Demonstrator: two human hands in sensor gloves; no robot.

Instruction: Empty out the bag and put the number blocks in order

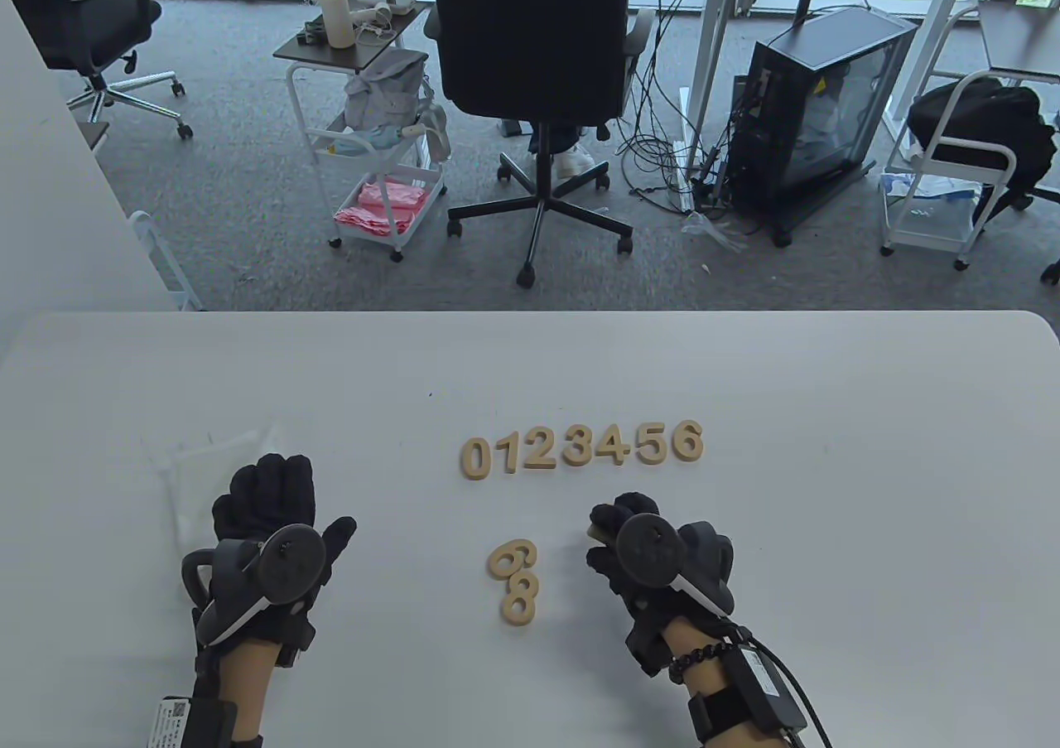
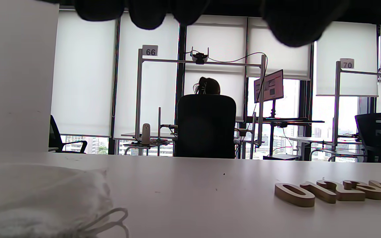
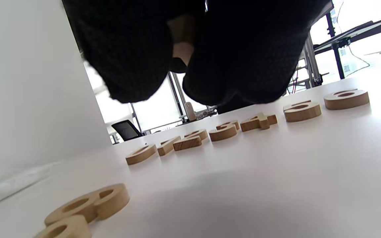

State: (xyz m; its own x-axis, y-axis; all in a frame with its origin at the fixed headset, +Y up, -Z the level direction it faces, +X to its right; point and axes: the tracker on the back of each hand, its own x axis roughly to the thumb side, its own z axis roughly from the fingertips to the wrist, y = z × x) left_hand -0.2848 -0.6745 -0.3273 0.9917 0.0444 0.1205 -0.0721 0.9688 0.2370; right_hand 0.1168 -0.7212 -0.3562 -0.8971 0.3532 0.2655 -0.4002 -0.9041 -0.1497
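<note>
Wooden number blocks 0 to 6 stand in a row (image 1: 582,448) mid-table; the row also shows in the right wrist view (image 3: 230,130) and in the left wrist view (image 2: 336,191). Two loose blocks lie touching below the row, a 9 or 6 shape (image 1: 512,560) and an 8 (image 1: 520,599). My right hand (image 1: 609,524) pinches another wooden block (image 3: 181,33) just above the table, right of the loose pair; its digit is hidden. My left hand (image 1: 269,491) rests empty at the edge of the clear bag (image 1: 207,466), which lies flat.
The bag with its drawstring (image 2: 28,198) lies at the left of the white table (image 1: 828,491). A white wall panel (image 2: 12,82) stands on the left. Office chairs and carts stand beyond the table's far edge.
</note>
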